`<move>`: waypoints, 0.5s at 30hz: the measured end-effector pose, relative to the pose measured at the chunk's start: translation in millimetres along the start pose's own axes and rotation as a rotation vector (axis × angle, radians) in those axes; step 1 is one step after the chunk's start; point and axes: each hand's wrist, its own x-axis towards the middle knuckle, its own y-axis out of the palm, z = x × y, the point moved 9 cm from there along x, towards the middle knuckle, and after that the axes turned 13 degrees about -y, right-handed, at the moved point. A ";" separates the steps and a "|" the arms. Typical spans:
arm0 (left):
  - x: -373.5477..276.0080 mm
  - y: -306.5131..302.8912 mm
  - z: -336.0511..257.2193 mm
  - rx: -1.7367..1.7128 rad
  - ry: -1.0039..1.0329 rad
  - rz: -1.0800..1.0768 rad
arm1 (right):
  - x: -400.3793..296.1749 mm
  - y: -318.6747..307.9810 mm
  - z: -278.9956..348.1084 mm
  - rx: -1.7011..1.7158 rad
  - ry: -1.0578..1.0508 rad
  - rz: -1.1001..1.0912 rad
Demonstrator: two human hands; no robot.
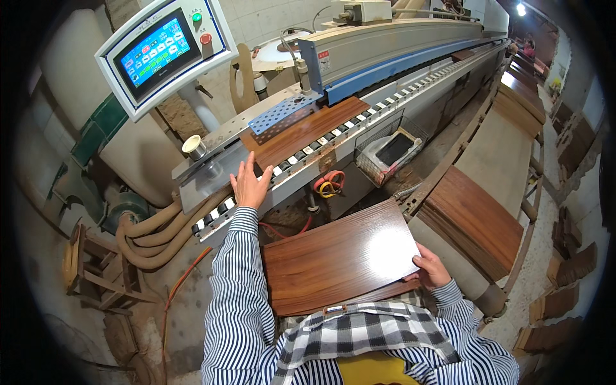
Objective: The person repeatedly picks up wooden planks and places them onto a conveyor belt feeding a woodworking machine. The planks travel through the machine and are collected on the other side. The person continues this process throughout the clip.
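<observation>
My left hand [250, 185] is at the near end of a brown wood-grain panel [308, 130] lying on the infeed of an edge banding machine [385, 53]. Its fingers are spread, the fingertips at or just over the panel's end; whether they press on it I cannot tell. The panel's far end reaches under the machine's blue-edged beam, beside a roller track [332, 137]. In front of my body my right hand [430, 269] grips another wood-grain board [337, 255] by its right edge, thumb on top. Part of one more board [385, 292] shows beneath it.
A control panel with a lit screen [156, 53] stands at upper left. Orange-handled scissors [329, 184] hang below the track, near a wire basket [390, 149]. Stacked boards [471, 221] rest on a roller conveyor [505, 149] at right. Thick hoses [154, 236] and a wooden stool [101, 264] are at left.
</observation>
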 end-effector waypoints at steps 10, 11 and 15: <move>-44.7 -57.8 42.7 -0.715 0.066 0.181 | 8.3 -9.4 15.8 0.166 -0.159 -0.004; -56.5 -67.5 46.0 -0.708 0.051 0.200 | 17.1 -4.9 22.0 0.177 -0.191 0.000; -104.9 -98.4 43.7 -0.403 0.191 0.208 | 58.5 33.5 40.5 0.179 -0.247 0.039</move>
